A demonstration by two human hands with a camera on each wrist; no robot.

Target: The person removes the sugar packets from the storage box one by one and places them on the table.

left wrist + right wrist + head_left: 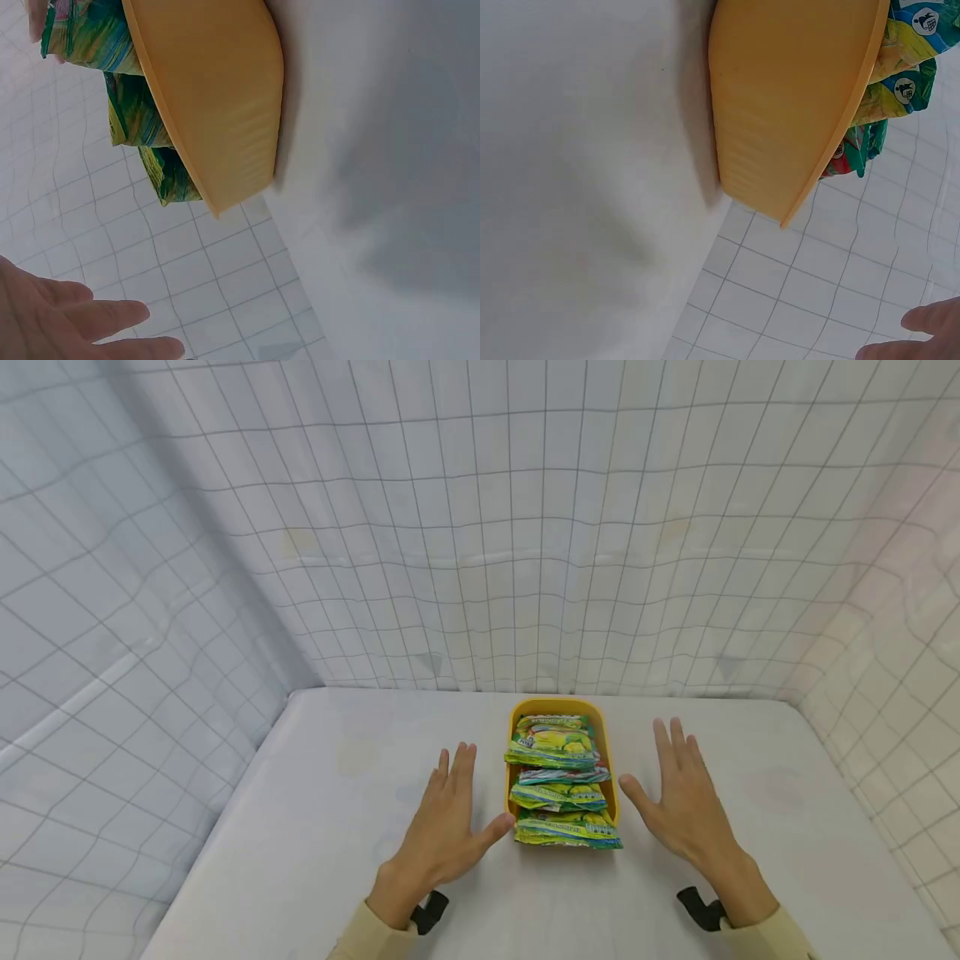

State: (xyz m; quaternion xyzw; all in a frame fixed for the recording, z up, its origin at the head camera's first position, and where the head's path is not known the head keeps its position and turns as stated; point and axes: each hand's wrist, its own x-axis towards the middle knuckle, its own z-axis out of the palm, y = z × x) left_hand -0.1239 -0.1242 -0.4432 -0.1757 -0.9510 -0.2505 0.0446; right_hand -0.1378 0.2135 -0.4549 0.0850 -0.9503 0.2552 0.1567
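A yellow plastic basket (611,793) stands on the white table, filled with several green and yellow snack packets (558,797) stacked in a row, their tops jutting over the rim. To the basket's left is my left hand (442,831), fingers straight, thumb pointing toward the near left corner. My right hand (686,810) is at the basket's right side with fingers spread and thumb toward the wall. Neither hand holds anything. Both wrist views show the basket's side wall (217,82) and packets (900,90) rising above it, with straight fingers low in the picture.
The white tabletop (360,793) extends around the basket. White cloth with a grey grid (487,527) hangs behind the table and along both sides. Each wrist wears a black strap (430,912) below a cream sleeve.
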